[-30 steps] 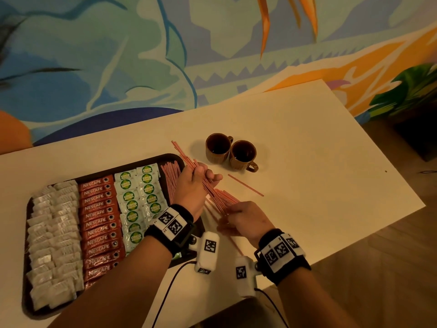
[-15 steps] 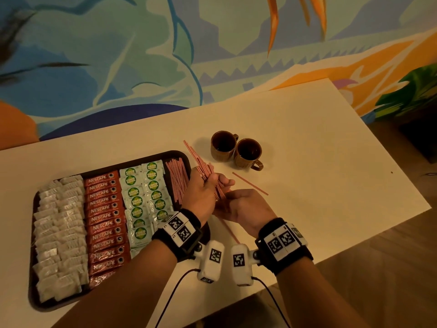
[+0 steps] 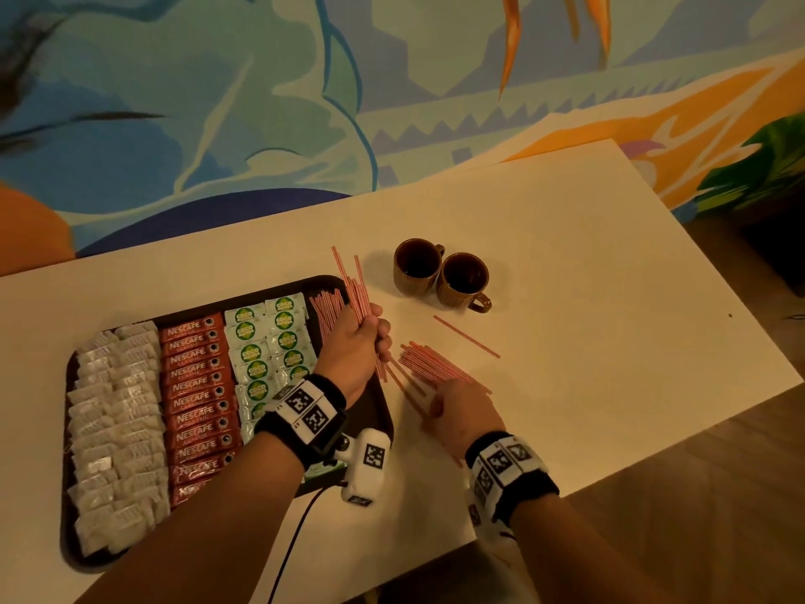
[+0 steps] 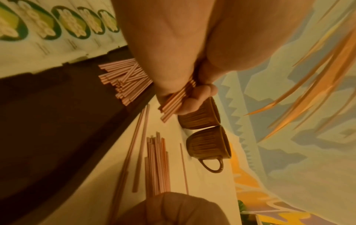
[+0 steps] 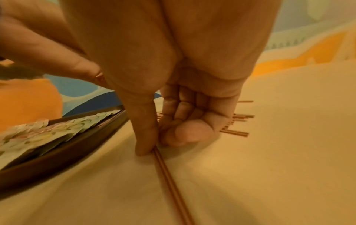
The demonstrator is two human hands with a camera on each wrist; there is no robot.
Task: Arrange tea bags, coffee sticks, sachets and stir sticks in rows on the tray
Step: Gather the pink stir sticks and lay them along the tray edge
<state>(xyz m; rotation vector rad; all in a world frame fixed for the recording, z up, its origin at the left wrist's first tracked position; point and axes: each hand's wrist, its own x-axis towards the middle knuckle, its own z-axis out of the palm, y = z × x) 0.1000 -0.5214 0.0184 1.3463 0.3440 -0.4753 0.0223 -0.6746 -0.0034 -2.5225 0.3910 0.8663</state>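
A dark tray [image 3: 69,473] holds rows of white tea bags [image 3: 115,429], red coffee sticks [image 3: 198,398], green sachets [image 3: 270,342] and pink stir sticks [image 3: 329,309] at its right end. My left hand [image 3: 357,342] grips a bundle of stir sticks [image 3: 353,281] over the tray's right edge; the left wrist view shows the fingers curled round that bundle [image 4: 177,99]. My right hand [image 3: 461,411] rests on a loose pile of stir sticks [image 3: 435,364] on the table. In the right wrist view its thumb and fingers pinch two sticks [image 5: 169,175] against the tabletop.
Two brown cups [image 3: 418,265] [image 3: 464,279] stand together just beyond the pile. A single stir stick [image 3: 466,336] lies apart to the right. The table's front edge runs close below my right wrist. A painted wall rises behind the table.
My right hand went up to the left hand's bundle, then came back down onto the loose pile. The left hand keeps its bundle and has shifted slightly left.
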